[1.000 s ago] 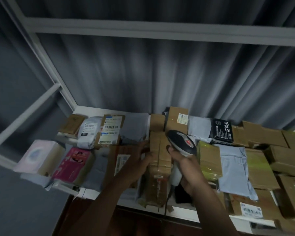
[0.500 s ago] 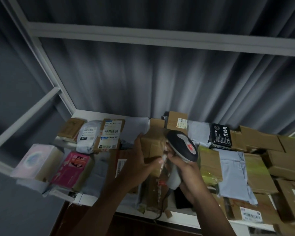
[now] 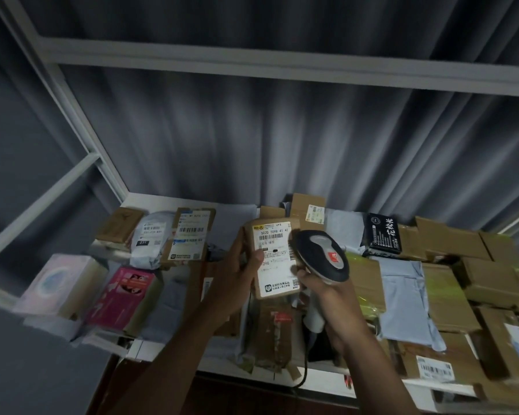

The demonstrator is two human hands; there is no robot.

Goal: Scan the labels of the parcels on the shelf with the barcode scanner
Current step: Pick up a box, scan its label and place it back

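Note:
My left hand (image 3: 240,271) grips a small brown cardboard parcel (image 3: 271,290), tilted up so its white label (image 3: 274,259) faces me. My right hand (image 3: 327,292) holds the handle of a black and grey barcode scanner (image 3: 322,257) with a red patch. The scanner's head sits right beside the label's right edge and covers part of it. A black cable (image 3: 304,372) hangs from the handle. Both hands are above the middle of the white shelf (image 3: 168,202).
Several parcels cover the shelf: brown boxes (image 3: 474,268) and a black packet (image 3: 382,233) at the right, grey mailer bags (image 3: 405,301), labelled parcels (image 3: 189,235) at back left, a pink box (image 3: 122,298) and a pale box (image 3: 54,283) at front left. A grey curtain hangs behind the white frame (image 3: 252,62).
My left hand has lifted the brown parcel off the pile and turned its label towards me. The scanner in my right hand has come up beside the label.

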